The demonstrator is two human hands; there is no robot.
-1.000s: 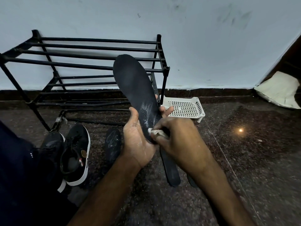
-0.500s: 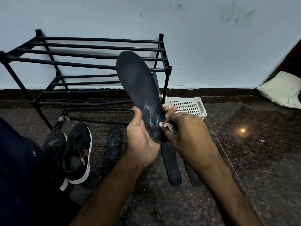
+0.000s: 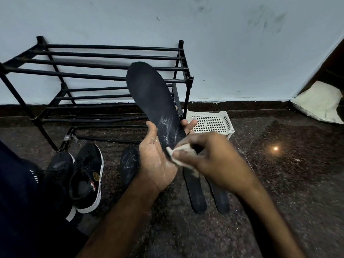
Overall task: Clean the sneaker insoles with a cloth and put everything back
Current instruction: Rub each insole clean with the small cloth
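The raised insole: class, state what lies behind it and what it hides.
Behind the raised insole stand bars of the black shoe rack. Fingers of the left hand wrap behind it; only their tips show at its right edge. The rest is covered.

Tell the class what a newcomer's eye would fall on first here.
The black insole, held up at centre by the left hand, while the right hand pinches a white cloth against its lower end. Behind it a black shoe rack stands against the pale wall, with black sneakers on the floor at left.
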